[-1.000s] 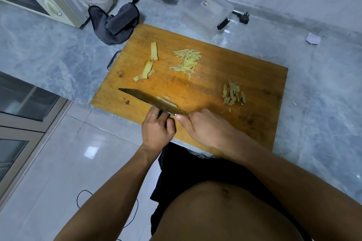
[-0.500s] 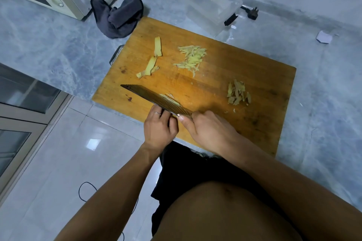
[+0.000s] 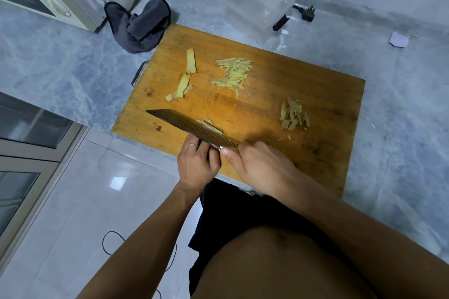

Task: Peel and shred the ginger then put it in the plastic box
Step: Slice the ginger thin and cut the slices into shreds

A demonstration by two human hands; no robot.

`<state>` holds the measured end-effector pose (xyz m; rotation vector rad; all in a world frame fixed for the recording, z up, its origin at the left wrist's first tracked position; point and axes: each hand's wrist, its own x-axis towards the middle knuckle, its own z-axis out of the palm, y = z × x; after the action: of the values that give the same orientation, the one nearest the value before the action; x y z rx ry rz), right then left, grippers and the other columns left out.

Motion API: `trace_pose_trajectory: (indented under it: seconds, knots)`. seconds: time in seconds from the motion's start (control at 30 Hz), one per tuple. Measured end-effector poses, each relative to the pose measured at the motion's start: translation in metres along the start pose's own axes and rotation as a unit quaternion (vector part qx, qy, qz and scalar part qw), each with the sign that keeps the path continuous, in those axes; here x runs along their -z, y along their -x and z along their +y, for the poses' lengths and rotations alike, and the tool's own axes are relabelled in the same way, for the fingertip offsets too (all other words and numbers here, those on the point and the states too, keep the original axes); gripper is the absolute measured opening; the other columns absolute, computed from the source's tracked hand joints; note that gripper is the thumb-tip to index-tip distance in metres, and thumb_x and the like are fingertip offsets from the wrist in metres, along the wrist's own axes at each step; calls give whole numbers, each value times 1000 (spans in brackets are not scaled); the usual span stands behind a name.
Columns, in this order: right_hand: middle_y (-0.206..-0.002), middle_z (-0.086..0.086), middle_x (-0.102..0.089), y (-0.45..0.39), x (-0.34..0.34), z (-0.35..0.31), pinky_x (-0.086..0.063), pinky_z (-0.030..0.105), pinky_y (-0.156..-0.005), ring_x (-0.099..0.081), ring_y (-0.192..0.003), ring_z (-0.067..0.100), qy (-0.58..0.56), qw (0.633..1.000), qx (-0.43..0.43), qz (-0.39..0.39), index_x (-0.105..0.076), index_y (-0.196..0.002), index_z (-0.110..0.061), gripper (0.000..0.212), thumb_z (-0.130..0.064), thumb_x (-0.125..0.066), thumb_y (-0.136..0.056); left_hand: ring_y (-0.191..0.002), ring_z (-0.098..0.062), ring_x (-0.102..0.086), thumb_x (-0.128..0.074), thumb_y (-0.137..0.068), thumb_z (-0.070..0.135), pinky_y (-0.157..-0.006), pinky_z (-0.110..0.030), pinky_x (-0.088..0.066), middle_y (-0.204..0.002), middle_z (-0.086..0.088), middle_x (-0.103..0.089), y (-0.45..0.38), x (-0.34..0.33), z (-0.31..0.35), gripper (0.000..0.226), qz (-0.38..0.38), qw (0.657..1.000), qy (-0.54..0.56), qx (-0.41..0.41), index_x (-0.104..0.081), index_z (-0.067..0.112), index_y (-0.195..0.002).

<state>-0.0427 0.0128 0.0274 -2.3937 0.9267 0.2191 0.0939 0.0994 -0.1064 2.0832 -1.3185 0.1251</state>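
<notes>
Ginger shreds point(image 3: 232, 75) lie fibrous on wooden board point(image 3: 315, 94); right hand point(image 3: 263, 168) grips ridged cleaver point(image 3: 192, 127), left hand point(image 3: 196, 165) touching it.

Arms: I see both forearms bare, no sleeves on either.
Left hand point(image 3: 197, 165): one thin silver ring point(image 3: 193, 144) on a finger (which finger I cannot tell).
Right hand point(image 3: 263, 170): I spot no ring or band.
Torso: bare from my view, no shirt.
Lower body: black shorts point(image 3: 233, 216) at the waist, plain, no markings.
</notes>
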Motion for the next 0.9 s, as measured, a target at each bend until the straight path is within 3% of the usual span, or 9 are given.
trace_pose_trajectory:
  seconds: [0.27, 0.5, 0.7, 0.9]
  knots:
    - [-96, 18, -67, -1, 0, 2, -33, 33, -65, -64, -92, 39, 9, 1000, 0, -2, -61, -100, -9, 58, -55, -27, -104, -89, -31, -57, -61, -74, 1, -65, -30, -41, -96, -18, -66, -1, 2, 2, 16, -19, 1000, 3, 12, -70, 3, -88]
    - [-91, 14, -68, -4, -6, 2, -33, 31, -63, -65, -87, 35, -12, 1000, -10, -13, -61, -98, -10, 57, -55, -27, -104, -87, -30, -56, -54, -82, 14, -61, -31, -41, -91, -17, -66, 0, -1, 0, 19, -17, 1000, -2, 14, -69, 4, -79]
    - [-102, 18, -66, -12, -7, 6, -36, 33, -68, -63, -97, 38, -23, 998, -31, -46, -61, -105, -11, 58, -56, -25, -104, -84, -32, -59, -51, -82, 12, -60, -30, -42, -92, -16, -66, -3, 1, 3, 18, -12, 1000, 4, 3, -67, 6, -81]
    - [-95, 17, -66, -8, -1, 8, -36, 33, -67, -63, -92, 39, -53, 998, -26, -33, -53, -86, -17, 51, -57, -26, -103, -84, -34, -62, -48, -81, 12, -60, -29, -44, -101, -16, -67, -4, 2, 5, 23, -31, 999, 13, 28, -71, 6, -84]
